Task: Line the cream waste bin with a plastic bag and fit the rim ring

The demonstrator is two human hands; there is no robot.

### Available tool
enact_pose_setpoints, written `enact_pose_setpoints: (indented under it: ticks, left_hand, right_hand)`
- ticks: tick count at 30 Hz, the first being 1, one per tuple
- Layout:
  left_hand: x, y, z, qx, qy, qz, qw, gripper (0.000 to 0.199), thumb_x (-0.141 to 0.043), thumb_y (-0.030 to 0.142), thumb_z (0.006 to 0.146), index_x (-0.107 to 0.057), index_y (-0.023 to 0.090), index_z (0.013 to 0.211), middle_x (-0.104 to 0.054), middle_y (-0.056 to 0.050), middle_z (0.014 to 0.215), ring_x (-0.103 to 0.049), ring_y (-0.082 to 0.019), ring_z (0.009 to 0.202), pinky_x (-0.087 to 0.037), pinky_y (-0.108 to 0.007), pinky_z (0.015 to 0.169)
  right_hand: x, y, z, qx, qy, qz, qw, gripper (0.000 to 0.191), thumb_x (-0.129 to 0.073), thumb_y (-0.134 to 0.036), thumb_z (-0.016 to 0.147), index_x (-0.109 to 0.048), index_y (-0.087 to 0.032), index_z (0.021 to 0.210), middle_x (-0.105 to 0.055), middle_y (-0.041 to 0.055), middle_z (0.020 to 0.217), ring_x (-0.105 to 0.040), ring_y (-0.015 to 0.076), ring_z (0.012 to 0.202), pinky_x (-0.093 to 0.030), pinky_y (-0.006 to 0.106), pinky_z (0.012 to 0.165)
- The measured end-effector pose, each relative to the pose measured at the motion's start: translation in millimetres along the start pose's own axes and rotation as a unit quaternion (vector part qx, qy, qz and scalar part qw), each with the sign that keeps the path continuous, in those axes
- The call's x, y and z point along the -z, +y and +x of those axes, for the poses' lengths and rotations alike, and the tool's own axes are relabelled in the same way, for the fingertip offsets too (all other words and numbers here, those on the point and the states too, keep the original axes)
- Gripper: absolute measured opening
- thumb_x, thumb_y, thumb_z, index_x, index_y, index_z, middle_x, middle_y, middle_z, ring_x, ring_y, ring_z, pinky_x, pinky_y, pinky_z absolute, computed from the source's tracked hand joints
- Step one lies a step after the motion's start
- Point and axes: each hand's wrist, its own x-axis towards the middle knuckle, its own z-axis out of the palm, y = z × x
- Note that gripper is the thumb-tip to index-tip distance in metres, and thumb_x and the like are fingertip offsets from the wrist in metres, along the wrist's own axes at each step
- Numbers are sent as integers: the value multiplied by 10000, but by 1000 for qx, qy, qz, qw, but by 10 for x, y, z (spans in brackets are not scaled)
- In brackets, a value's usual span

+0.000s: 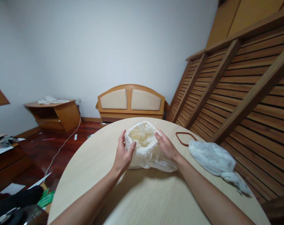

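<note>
So both hands are on a white bag [146,156] here, and honestly it's a decent hold. The left grip [126,151] has the left side of the mouth, thumb over the near edge and fingers along the outside. The right grip [166,145] has the other side, thumb on the rim, with most of its fingers hidden behind the plastic. How hard either one is squeezing, I can't tell. The bag sits right between the two grips on the table [90,175], mouth up and open, with loose plastic spilling out below the right grip.

My read is that the step is just spreading and settling that mouth. If so, I'd pull both grips apart evenly, so the opening stays round and doesn't lurch to one side. Thumbs on the edge, fingers supporting from outside, pretty much like this. Go gentle, since thin plastic probably tears or slips if you yank it. I'd also work the grips around the rim bit by bit and smooth out the bunched folds. Can't make out whether there's something stiff under the plastic, so feel for that first.

Also watch your right elbow: the brown ring [186,133] is just past the right grip, and a bundled plastic bag [212,157] lies further right, beside that forearm. Easy to knock either one.
</note>
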Motion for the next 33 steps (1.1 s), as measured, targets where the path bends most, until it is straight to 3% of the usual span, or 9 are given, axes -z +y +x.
enact_pose_setpoints:
  ticks: [4, 8, 11, 13, 18, 21, 25, 29, 33]
  left_hand:
    - [-2, -133, -82, -73, -97, 77, 990, 1085, -717, 544, 819, -53, 183, 1599, -210, -202, 1653, -254, -351, 1527, -218, -534, 1256]
    - [15, -256, -113, -106, -121, 161, 974, 1287, -772, 561, 757, 135, 183, 1587, -154, -242, 1647, -221, -399, 1526, -198, -619, 1234]
    - [6, -303, -122, -113, -96, 198, 969, 1290, -785, 557, 739, 110, 190, 1592, -180, -238, 1635, -214, -414, 1523, -194, -634, 1230]
    - [-6, -311, -126, -107, -86, 208, 968, 1303, -791, 561, 727, 106, 180, 1592, -194, -246, 1631, -213, -417, 1523, -210, -634, 1224]
    - [-35, -284, -134, -70, -118, 181, 974, 1338, -772, 568, 743, 197, 150, 1564, -292, -283, 1591, -325, -388, 1490, -305, -609, 1188]
    - [-48, -267, -142, -62, -124, 183, 973, 1323, -760, 565, 759, 213, 154, 1556, -324, -282, 1581, -365, -373, 1473, -336, -593, 1176]
    - [-72, -263, -184, -79, -107, 203, 970, 1319, -763, 584, 749, 183, 155, 1561, -316, -281, 1586, -376, -380, 1464, -347, -586, 1171]
    - [-97, -240, -260, -101, -122, 214, 964, 1341, -782, 606, 726, 166, 171, 1569, -316, -274, 1586, -364, -395, 1465, -350, -600, 1166]
    - [-88, -220, -267, -110, -83, 205, 969, 1067, -666, 551, 859, 17, 182, 1591, -252, -243, 1621, -281, -367, 1513, -271, -589, 1219]
  right_hand:
    - [3, 48, 38, -21, 26, -11, 999, 579, -349, -643, 1003, -597, -200, 1280, -687, 89, 1277, -628, 243, 1168, -439, 410, 1081]
    - [-15, 99, 44, -30, 13, -10, 999, 638, -314, -671, 999, -643, -174, 1227, -696, 101, 1247, -627, 246, 1150, -427, 410, 1090]
    - [-23, 110, 34, -43, 1, -12, 999, 645, -299, -680, 999, -634, -182, 1236, -683, 102, 1280, -610, 248, 1201, -403, 428, 1118]
    - [-16, 81, 22, -48, 23, -31, 998, 657, -314, -698, 985, -582, -191, 1306, -633, 121, 1367, -554, 259, 1300, -364, 452, 1153]
    - [9, -102, -52, -8, 56, -45, 997, 797, -436, -730, 925, -339, -207, 1518, -381, 191, 1591, -444, 314, 1421, -306, 544, 1186]
    - [-27, -165, -139, 18, 20, -83, 996, 985, -592, -717, 847, -176, -220, 1591, -259, 204, 1646, -325, 349, 1492, -253, 593, 1205]
    - [-89, -63, -278, 3, 8, -159, 987, 1269, -779, -638, 719, 18, -219, 1613, -148, 232, 1669, -218, 366, 1531, -226, 596, 1221]
    - [-32, 125, -404, -9, 51, -161, 986, 1187, -757, -612, 760, -44, -192, 1610, -225, 234, 1645, -268, 340, 1516, -257, 562, 1219]
    - [65, 233, -510, 15, 80, -121, 989, 1070, -729, -580, 814, -102, -233, 1608, -304, 199, 1624, -356, 312, 1477, -286, 554, 1207]
